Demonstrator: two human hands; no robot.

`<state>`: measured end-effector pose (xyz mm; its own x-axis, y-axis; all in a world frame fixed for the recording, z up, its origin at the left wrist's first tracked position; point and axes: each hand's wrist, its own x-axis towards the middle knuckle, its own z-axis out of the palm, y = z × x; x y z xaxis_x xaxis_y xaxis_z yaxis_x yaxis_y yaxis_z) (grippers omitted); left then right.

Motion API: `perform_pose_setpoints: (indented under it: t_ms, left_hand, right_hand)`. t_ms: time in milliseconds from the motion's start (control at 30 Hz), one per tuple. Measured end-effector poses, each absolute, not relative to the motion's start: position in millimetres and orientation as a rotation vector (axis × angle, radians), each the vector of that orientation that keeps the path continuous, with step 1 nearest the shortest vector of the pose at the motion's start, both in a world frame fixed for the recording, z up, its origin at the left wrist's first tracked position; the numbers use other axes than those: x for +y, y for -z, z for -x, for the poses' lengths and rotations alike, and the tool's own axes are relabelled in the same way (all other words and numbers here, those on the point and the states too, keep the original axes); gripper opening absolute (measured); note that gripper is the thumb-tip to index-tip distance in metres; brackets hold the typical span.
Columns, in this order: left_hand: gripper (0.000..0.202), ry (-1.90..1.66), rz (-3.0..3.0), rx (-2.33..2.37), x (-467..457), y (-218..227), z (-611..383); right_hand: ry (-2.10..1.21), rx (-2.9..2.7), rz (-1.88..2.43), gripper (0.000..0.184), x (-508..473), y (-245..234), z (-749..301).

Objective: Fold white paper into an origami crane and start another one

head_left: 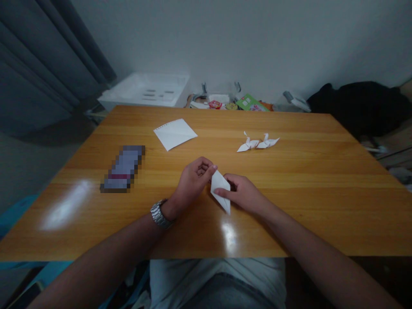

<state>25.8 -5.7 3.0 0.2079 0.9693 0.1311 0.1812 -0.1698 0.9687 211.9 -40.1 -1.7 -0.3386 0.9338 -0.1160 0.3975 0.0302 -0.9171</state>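
Note:
A folded white paper [220,189], long and kite-shaped, is held between my two hands above the near middle of the table. My left hand [195,177], with a metal watch on its wrist, pinches the paper's upper tip between thumb and curled fingers. From the right side, my right hand [242,192] grips the paper, its thumb lying flat across the front and its fingers behind, partly hidden. Farther back to the right stand two folded paper cranes [257,143], side by side and touching or nearly so. A white sheet [175,134] with a perforated edge lies back left.
On the wooden table [309,171], a pixelated phone-like object [124,168] lies at the left. Behind the far edge are a white plastic bin [144,89] and assorted items, including a green packet [251,103]. Dark cloth [357,105] is heaped at the far right.

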Motion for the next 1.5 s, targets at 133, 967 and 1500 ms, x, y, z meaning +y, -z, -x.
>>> perform_pose_setpoints:
  t_ms: [133,967,1500]
  left_hand:
    - [0.027,-1.037,-1.537,1.067,-3.8,-2.2,-24.5]
    - [0.039,-1.047,-1.364,1.061,-7.6,-3.2,-25.3]
    - [0.031,-1.056,-1.480,0.993,-6.9,-7.3,-22.8]
  right_hand:
    - [-1.307,-1.742,1.353,0.029,-39.4,3.6,-213.5]
    - [-1.406,-1.718,1.255,0.031,-39.6,4.3,-215.7]
    - [-1.425,-1.640,1.265,0.033,-37.1,6.5,-220.5]
